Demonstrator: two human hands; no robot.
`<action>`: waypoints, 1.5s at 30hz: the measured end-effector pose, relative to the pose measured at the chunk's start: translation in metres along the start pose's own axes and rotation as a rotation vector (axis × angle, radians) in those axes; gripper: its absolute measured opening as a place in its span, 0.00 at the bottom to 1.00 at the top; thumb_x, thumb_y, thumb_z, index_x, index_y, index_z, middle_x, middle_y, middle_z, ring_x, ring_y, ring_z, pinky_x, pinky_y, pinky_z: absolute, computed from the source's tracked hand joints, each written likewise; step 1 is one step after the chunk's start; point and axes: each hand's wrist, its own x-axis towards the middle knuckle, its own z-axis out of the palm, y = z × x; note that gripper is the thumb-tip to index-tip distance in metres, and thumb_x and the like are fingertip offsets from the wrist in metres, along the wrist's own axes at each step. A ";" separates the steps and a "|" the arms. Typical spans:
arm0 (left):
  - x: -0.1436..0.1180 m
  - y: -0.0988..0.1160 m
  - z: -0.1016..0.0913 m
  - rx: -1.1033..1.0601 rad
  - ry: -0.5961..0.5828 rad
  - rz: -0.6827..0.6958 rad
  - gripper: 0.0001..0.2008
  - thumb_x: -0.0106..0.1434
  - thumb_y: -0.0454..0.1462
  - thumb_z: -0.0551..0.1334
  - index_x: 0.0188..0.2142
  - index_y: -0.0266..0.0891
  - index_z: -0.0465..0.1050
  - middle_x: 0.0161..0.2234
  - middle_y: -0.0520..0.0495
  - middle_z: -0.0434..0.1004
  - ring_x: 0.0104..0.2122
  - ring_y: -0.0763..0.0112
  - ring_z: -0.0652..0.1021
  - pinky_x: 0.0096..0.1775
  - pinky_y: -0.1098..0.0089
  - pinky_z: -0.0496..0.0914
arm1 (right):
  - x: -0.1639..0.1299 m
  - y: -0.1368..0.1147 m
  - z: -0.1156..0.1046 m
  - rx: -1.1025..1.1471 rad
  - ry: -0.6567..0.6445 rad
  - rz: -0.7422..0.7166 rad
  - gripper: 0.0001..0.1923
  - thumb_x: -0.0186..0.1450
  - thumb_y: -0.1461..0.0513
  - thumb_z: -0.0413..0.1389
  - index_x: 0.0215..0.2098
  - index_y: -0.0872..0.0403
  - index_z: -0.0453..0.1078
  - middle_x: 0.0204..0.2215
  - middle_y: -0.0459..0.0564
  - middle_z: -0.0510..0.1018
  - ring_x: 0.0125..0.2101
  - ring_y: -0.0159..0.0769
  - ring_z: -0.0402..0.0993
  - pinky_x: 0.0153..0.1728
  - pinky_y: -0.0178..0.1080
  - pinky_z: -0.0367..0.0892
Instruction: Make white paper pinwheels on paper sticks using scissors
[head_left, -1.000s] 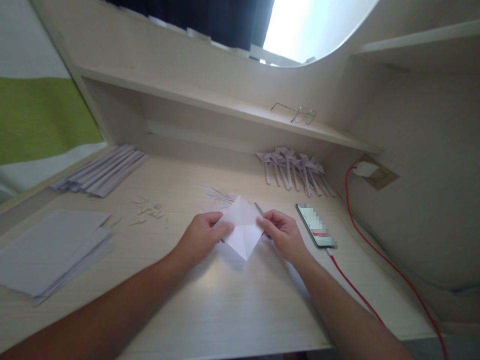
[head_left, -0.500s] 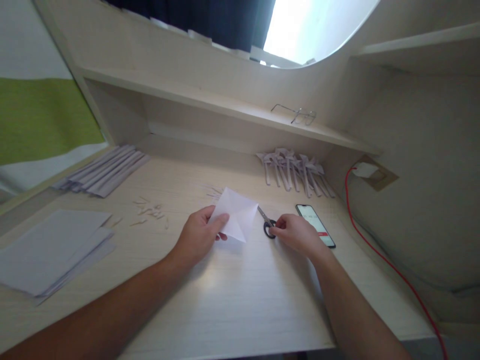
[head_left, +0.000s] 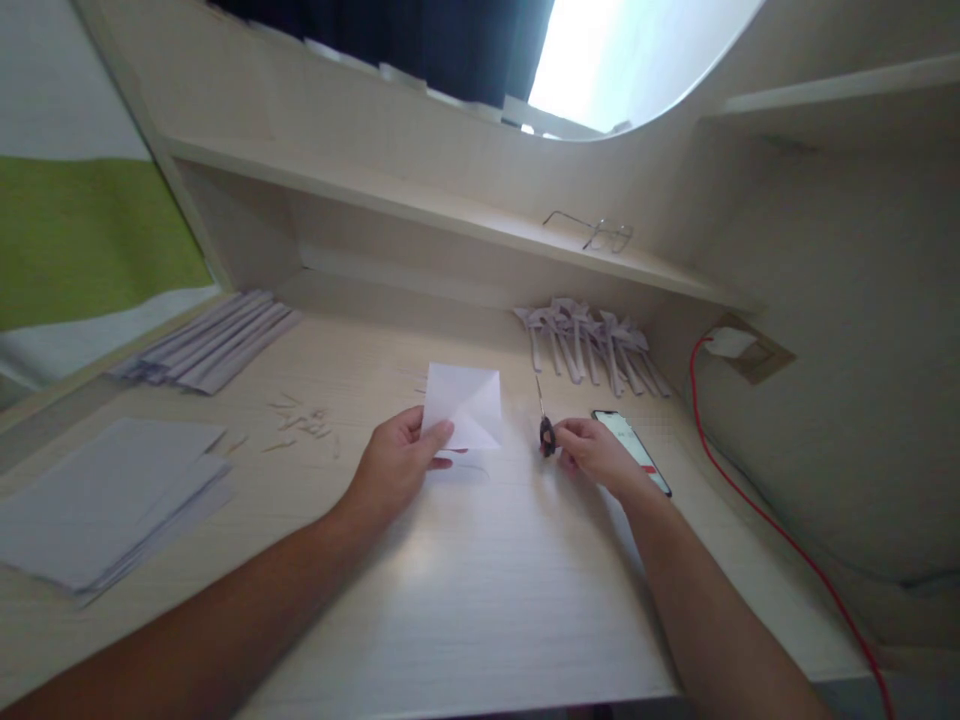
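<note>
Fingers [head_left: 442, 432] pinch paper's [head_left: 465, 405] lower-left edge.

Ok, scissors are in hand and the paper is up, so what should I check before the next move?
1. Left hand grips folded paper by its lower edge: ok.
2. Right hand on scissors handles: ok.
3. Blades open or shut: cannot tell.
4. Blades apart from paper: ok.
5. Phone close under right hand: not ok.
6. Red cable away from blades: ok.
</note>
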 end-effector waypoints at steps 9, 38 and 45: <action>0.000 0.003 0.000 0.000 0.014 -0.007 0.21 0.54 0.46 0.71 0.41 0.34 0.77 0.35 0.43 0.85 0.29 0.63 0.83 0.33 0.66 0.75 | -0.002 -0.007 0.017 0.529 -0.182 -0.044 0.22 0.59 0.45 0.63 0.29 0.55 0.68 0.31 0.52 0.80 0.20 0.27 0.68 0.23 0.33 0.65; 0.001 0.016 -0.005 0.012 0.146 0.152 0.15 0.57 0.42 0.70 0.37 0.32 0.76 0.26 0.50 0.79 0.23 0.69 0.81 0.30 0.68 0.79 | -0.027 -0.022 0.033 0.306 -0.413 -0.092 0.25 0.53 0.46 0.71 0.31 0.56 0.70 0.22 0.41 0.67 0.23 0.27 0.58 0.24 0.34 0.48; 0.001 0.017 -0.004 0.017 0.130 0.142 0.14 0.56 0.42 0.70 0.35 0.33 0.75 0.24 0.51 0.79 0.22 0.69 0.80 0.29 0.69 0.78 | -0.028 -0.020 0.035 0.294 -0.417 -0.090 0.25 0.53 0.45 0.71 0.30 0.56 0.69 0.22 0.40 0.66 0.23 0.27 0.57 0.24 0.34 0.48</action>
